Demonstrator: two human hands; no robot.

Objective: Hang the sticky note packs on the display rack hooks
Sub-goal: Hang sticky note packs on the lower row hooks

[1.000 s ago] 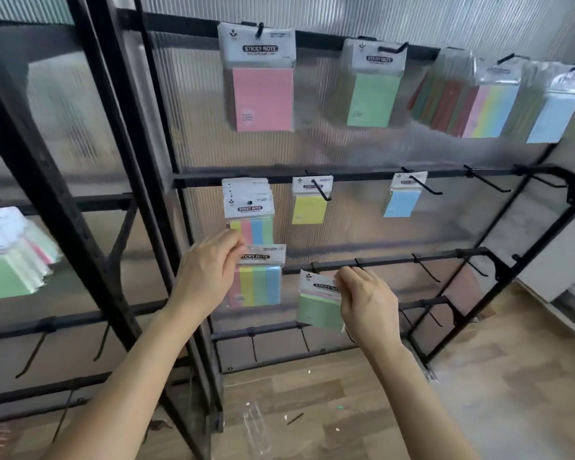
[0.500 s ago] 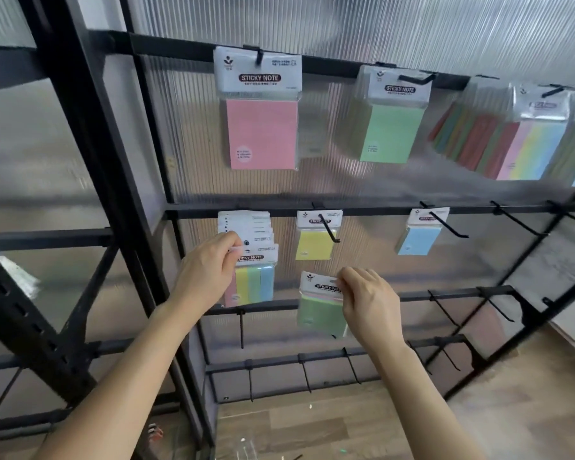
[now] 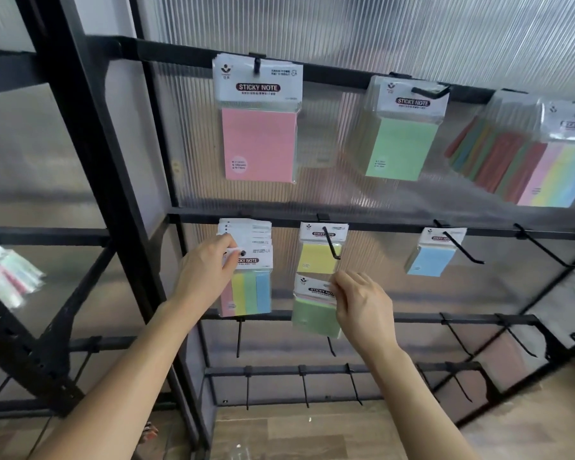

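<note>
Head view, only one. The black rack (image 3: 90,127) fills the frame, with a ribbed clear panel (image 3: 412,34) behind it.

Hard to make out:
- Far left, a bundle of packs (image 3: 10,273) is blurred and the colours smear.
- Top right, the rainbow packs (image 3: 545,167) are cut by the frame edge.
- Behind the striped pack (image 3: 251,290) hangs a stack of similar packs (image 3: 246,229), and only their white header tops show.
- A dark dot sits at the striped pack's header hole. Hook tip or bare hole, cannot tell.
- The left fingers cover the left part of that header.
- The right fingers cover the right edge of the green pack's header.

Hands and packs:
- The left hand (image 3: 210,270) pinches the striped pack's header at the middle rail, far-left position, thumb and fingers closed on the card. The pack hangs straight down, its bottom edge at the lower rail.
- The right hand (image 3: 362,307) pinches the top right corner of the green pack (image 3: 316,315). That pack is tilted and on no hook. It sits just below the yellow pack (image 3: 319,257) and the tip of its hook (image 3: 331,242), and overlaps the lower rail.

Others hung:
- A blue pack (image 3: 432,257) hangs on the middle rail, well right of the hands.
- A pink pack (image 3: 259,141) and a large green pack (image 3: 399,147) hang on the top rail.
- Bare hooks jut from the lower rails.
- A wood floor (image 3: 312,433) shows below.
</note>
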